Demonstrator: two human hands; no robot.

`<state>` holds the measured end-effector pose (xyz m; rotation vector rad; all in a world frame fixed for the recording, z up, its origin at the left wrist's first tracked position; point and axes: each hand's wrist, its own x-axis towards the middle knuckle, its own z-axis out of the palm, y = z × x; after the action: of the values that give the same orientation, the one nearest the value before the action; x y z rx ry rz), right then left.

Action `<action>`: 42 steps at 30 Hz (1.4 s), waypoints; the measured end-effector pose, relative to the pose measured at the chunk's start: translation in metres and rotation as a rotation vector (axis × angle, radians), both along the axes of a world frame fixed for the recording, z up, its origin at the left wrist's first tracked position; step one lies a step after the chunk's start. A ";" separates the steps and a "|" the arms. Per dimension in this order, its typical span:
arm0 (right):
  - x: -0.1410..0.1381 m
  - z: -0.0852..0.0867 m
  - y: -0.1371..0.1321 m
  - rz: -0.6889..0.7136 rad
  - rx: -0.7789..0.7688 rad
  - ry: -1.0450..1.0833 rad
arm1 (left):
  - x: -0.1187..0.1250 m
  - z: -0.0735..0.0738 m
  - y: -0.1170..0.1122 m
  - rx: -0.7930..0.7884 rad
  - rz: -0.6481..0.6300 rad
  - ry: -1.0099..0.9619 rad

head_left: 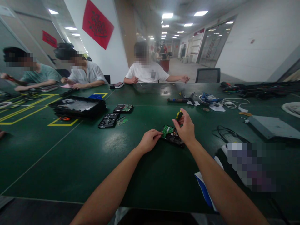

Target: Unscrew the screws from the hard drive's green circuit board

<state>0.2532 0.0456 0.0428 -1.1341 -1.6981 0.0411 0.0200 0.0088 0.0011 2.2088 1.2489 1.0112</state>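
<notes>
A hard drive (173, 138) lies on the green table in front of me, its green circuit board (167, 130) facing up. With thumb and fingers closed, my left hand (149, 140) grips the drive's left edge. My right hand (187, 127) is closed around a yellow and black screwdriver (179, 115), held upright over the drive's right part. The fingers and the drive's dark parts hide the screwdriver's tip. To the left lie two more drives, one black-sided (109, 120) and one with a board showing (123, 108), plus a loose circuit board (122, 121).
A black tray (78, 104) stands at left beside yellow tape lines. Cables (208, 98) and a tool lie beyond my hands. A grey flat case (274, 126) and a blue-white cloth (205, 187) are at right. Several people sit across the table.
</notes>
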 end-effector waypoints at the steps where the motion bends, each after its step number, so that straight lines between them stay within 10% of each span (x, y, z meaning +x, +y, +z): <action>1: 0.000 0.001 0.000 -0.001 0.020 -0.004 | 0.000 -0.001 0.000 -0.003 -0.001 -0.013; 26: 0.011 -0.002 -0.003 -0.018 0.150 -0.001 | 0.004 -0.011 0.003 -0.059 0.106 -0.059; 42: 0.011 0.036 0.014 0.002 -0.028 -0.150 | 0.005 -0.008 0.001 -0.067 0.089 -0.085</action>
<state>0.2638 0.0593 0.0784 -1.1806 -1.8365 -0.0196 0.0248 0.0097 -0.0065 2.0540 1.3335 1.0695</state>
